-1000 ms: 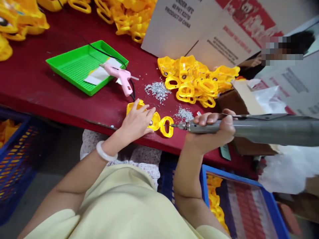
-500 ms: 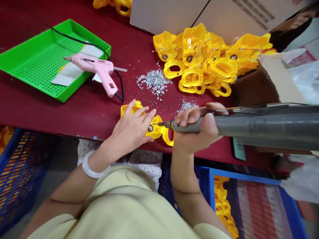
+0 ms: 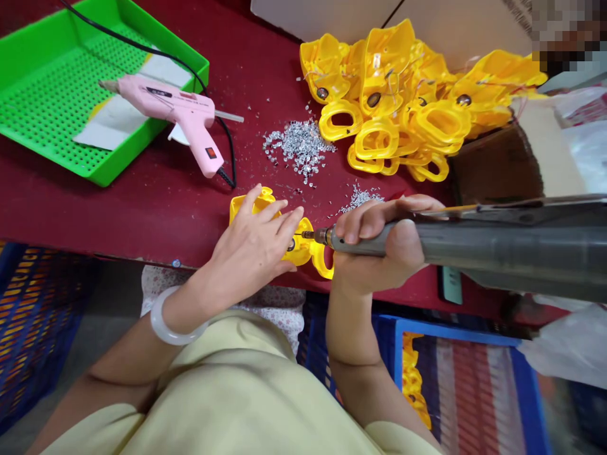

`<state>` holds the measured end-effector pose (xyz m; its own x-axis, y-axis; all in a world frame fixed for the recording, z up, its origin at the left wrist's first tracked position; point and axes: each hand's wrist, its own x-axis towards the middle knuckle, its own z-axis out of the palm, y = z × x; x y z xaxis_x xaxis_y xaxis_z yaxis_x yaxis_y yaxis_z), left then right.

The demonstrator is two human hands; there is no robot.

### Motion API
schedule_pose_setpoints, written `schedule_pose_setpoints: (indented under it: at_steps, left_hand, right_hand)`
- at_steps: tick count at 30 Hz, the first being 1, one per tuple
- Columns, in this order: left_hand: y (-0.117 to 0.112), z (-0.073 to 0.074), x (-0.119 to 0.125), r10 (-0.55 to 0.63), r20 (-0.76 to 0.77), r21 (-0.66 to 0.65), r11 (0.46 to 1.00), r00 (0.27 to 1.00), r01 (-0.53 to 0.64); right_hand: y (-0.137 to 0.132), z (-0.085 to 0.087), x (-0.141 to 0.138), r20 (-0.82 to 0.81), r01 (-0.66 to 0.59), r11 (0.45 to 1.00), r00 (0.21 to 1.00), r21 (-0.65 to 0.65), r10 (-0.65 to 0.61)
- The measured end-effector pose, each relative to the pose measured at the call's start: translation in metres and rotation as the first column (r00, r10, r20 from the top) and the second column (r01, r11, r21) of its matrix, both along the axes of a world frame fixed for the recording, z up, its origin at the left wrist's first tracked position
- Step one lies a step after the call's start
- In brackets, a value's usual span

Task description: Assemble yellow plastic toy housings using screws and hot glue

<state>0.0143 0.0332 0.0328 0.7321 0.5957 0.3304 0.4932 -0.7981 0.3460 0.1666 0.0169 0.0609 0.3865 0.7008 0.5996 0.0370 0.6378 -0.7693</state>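
Observation:
My left hand [image 3: 253, 240] lies with its fingers spread over a yellow plastic part [image 3: 303, 253] at the table's near edge. The thumb is on the near side, and the hand hides much of the part. A dark round piece sits in the part beside my fingers. My right hand [image 3: 363, 268] is wrapped around a grey power screwdriver [image 3: 502, 243], held level and pointing left. Its thin bit reaches the yellow part close to my left fingertips; whether a screw is on the tip, I cannot tell.
Small clear and silvery pieces [image 3: 303, 148] and tiny screws [image 3: 361, 197] lie beyond my hands. Yellow parts [image 3: 379, 136] are heaped at the back right. A pink glue gun [image 3: 165, 104] with a black cord rests on a green tray [image 3: 107, 174]. A blue crate [image 3: 459, 325] stands below.
The view has shifted slightly, so the tray and heap sit differently in the picture. My hands, the screwdriver and the yellow part keep nearly the same arrangement.

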Motion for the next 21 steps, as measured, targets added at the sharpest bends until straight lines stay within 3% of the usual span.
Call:
schedule_pose_setpoints:
  at_steps: [7, 12, 14, 17, 21]
  left_hand:
    - [0.005, 0.004, 0.002, -0.014, -0.069, -0.024, 1.000, 0.997, 0.013]
    - [0.007, 0.008, 0.005, 0.014, -0.098, -0.008, 1.000, 0.995, -0.015]
    - [0.007, 0.007, 0.009, 0.005, -0.100, 0.015, 1.000, 0.995, -0.003]
    - [0.007, 0.006, 0.015, -0.027, -0.126, 0.023, 0.999, 0.992, 0.031]
    - [0.014, 0.020, 0.022, -0.106, -0.215, -0.028, 0.994, 0.971, 0.102]
  right_hand:
    - [0.012, -0.002, -0.001, 0.107, -0.064, 0.998, 0.992, -0.005, 0.064]
    - [0.010, -0.005, 0.000, 0.045, -0.065, 0.995, 0.997, -0.076, 0.069]
    - [0.002, 0.000, 0.002, 0.005, -0.011, 0.998, 1.000, -0.057, 0.011]
    - [-0.022, 0.015, 0.011, -0.097, 0.115, 0.991, 0.990, 0.075, -0.107]
    - [-0.067, 0.031, 0.033, -0.141, 0.207, 0.971, 0.971, 0.115, -0.191]
